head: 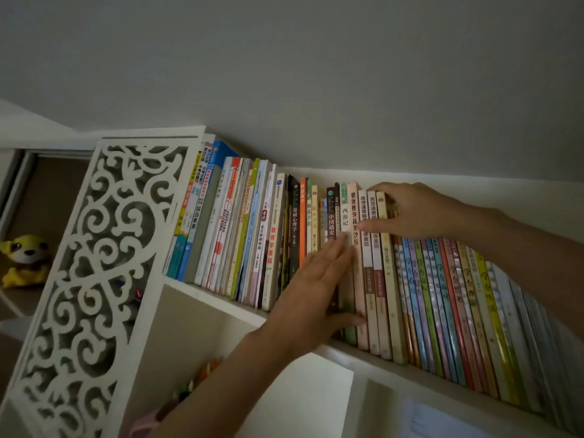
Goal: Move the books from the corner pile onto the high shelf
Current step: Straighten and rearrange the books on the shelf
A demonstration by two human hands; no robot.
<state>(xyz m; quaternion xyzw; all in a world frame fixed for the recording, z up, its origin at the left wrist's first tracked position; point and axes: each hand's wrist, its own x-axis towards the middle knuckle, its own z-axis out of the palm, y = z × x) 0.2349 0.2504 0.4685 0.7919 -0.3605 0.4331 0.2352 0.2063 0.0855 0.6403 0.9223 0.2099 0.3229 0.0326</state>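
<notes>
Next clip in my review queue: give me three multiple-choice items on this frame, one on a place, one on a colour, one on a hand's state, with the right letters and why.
1. Where does the left hand rest?
A. flat on the spines of the books in the row
B. on the carved side panel
C. on the wall above

2. What colour is the toy at the far left?
A. red
B. yellow
C. blue

3. What is the right hand doing?
A. hanging idle
B. holding a cup
C. fingers curled over the tops of books, thumb on their spines

Answers: 1 A, straight fingers lie across the spines on the shelf. 2 B, its plush body is yellow. 3 C, fingertips hook over the top edges while the thumb presses the front.
</notes>
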